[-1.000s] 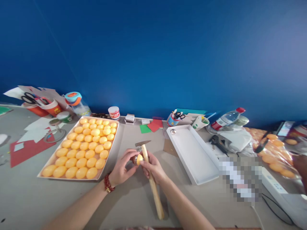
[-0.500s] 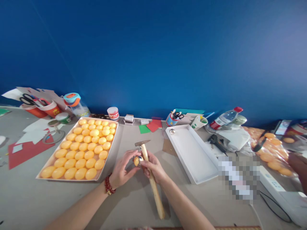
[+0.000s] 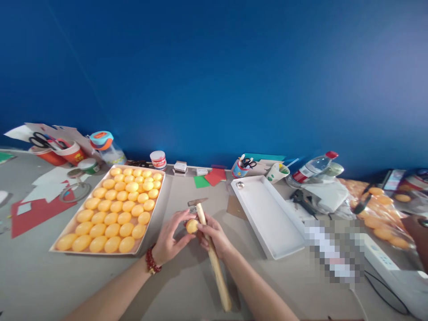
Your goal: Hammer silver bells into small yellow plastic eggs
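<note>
An orange ping-pong ball [image 3: 191, 226] is between my hands above the table. My left hand [image 3: 172, 236], with a red bead bracelet at the wrist, curls its fingers and thumb around the ball's left side. In my right hand [image 3: 214, 232] is a hammer [image 3: 216, 272] with a wooden handle, its metal head pointing away from me; the right thumb tip is against the ball. Something silvery shows just behind the ball, partly hidden by fingers. To the left, a shallow box [image 3: 96, 253] holds rows of orange balls.
A white tray [image 3: 277, 218] on the right has a shiny silver piece [image 3: 240, 185] in its far corner. Behind stand a pen cup [image 3: 240, 168], a paper cup [image 3: 277, 173], a bottle [image 3: 309, 169] and a small tub [image 3: 158, 159]. A bag of balls [image 3: 384, 218] and a power strip [image 3: 379, 254] lie far right.
The ball's side facing me showed silver patches before; now it shows plain orange, so it seems turned. Both hands and the hammer have hardly moved.
</note>
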A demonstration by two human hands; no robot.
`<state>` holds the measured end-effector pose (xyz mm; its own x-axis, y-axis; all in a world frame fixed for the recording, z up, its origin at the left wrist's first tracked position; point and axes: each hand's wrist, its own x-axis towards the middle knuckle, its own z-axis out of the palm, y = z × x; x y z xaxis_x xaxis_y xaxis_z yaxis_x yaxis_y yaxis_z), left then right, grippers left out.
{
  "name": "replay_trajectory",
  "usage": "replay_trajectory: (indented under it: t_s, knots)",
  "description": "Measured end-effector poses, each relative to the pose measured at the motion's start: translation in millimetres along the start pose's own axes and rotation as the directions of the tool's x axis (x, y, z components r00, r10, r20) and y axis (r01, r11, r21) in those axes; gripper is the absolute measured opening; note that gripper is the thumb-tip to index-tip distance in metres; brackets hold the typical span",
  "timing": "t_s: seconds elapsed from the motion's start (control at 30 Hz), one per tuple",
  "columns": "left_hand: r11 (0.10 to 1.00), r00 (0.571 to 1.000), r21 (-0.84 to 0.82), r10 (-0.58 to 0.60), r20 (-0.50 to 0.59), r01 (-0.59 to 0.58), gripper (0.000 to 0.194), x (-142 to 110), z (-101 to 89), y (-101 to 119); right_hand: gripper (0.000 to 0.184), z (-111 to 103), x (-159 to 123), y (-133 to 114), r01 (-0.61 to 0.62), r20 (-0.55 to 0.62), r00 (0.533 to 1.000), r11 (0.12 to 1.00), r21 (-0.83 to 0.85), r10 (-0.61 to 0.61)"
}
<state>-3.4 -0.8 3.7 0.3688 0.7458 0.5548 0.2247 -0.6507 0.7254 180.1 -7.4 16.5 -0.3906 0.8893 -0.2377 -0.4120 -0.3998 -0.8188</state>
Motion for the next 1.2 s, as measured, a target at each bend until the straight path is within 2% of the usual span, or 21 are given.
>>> replay_trajectory:
  t_s: [0.17,0.37,0.5,0.6,0.67,0.77,1.0,1.2]
  knots:
    - [0.997,1.000,0.069,-0.019,0.002,0.019,0.066,0.6,-0.3,1.7,0.052,-0.6,0.4,0.4,0.032,-0.090,0.995,0.999,-0.016,-0.034]
    - [0.997,0.999,0.061,-0.037,-0.033,0.039,0.064,-2.6,0.0,1.3,0.050,-0.7,0.6,0.3,-0.010,-0.058,0.998,1.000,0.015,0.011]
    - [0.992,0.997,0.101,-0.065,-0.042,0.069,0.063,-7.3,-0.1,-3.3,0.049,0.9,0.2,2.1,0.014,-0.075,0.997,1.000,-0.013,-0.015]
    - [0.980,0.999,0.197,-0.030,-0.022,0.034,0.063,-7.2,-0.2,-4.6,0.053,0.7,-0.4,3.7,0.063,-0.133,0.988,0.995,-0.079,-0.074]
    - [0.980,1.000,0.201,0.016,-0.004,-0.015,0.063,-5.6,0.3,-3.5,0.054,0.5,-0.9,3.7,0.081,-0.148,0.984,0.990,-0.117,-0.098]
    - [0.985,0.999,0.168,0.034,0.014,-0.036,0.064,-3.2,1.3,-0.4,0.051,0.8,-1.4,2.2,0.064,-0.130,0.988,0.990,-0.127,-0.081]
    - [0.998,0.999,0.068,0.006,-0.035,-0.003,0.066,-2.0,1.5,3.2,0.047,2.3,-0.1,1.5,0.018,-0.033,0.999,0.999,0.036,-0.016]
    - [0.989,0.999,0.150,0.015,-0.031,-0.010,0.065,-1.1,2.8,4.1,0.053,2.3,-0.9,4.5,0.060,-0.082,0.994,0.994,-0.088,-0.068]
